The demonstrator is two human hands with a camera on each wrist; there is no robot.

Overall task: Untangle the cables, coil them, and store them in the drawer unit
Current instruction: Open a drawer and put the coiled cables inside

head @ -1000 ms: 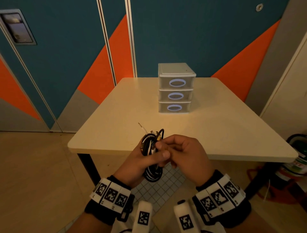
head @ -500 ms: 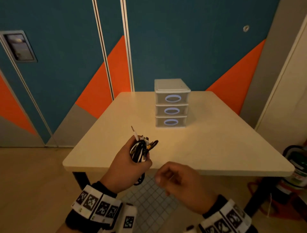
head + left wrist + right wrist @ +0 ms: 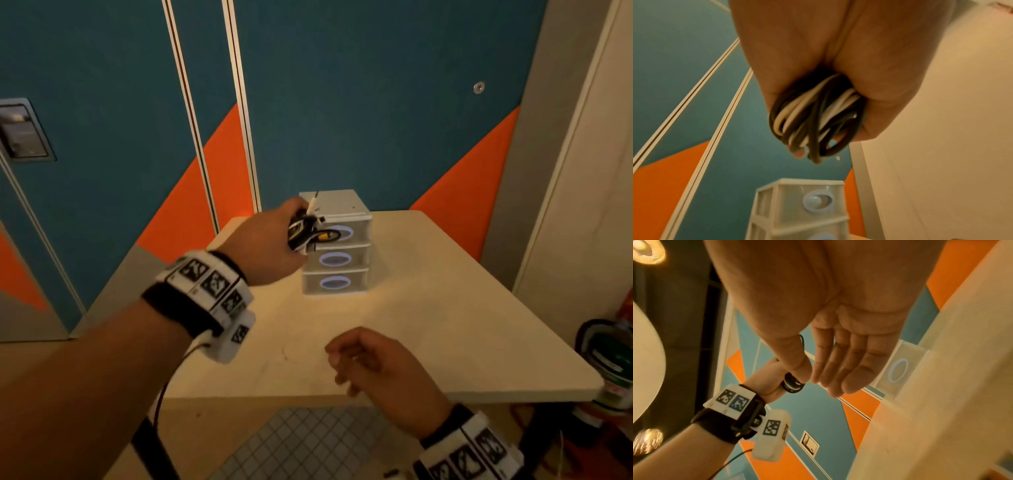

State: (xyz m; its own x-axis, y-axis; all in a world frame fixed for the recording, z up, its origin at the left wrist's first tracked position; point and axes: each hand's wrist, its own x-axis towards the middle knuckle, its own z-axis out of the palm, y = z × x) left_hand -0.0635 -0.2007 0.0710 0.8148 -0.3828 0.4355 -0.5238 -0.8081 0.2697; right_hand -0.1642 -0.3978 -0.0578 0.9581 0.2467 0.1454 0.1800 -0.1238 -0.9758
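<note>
1 left hand (image 3: 270, 240) grips coiled cables (image 3: 303, 231) (black, white).

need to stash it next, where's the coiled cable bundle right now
In the head view the coiled cable bundle is gripped in the left hand, held up in front of the top drawer of the drawer unit at the table's far side.

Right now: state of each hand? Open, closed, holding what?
Left hand: closed around the coiled black and white cables, held up by the drawer unit.
Right hand: open, fingers relaxed, holding nothing.
</note>
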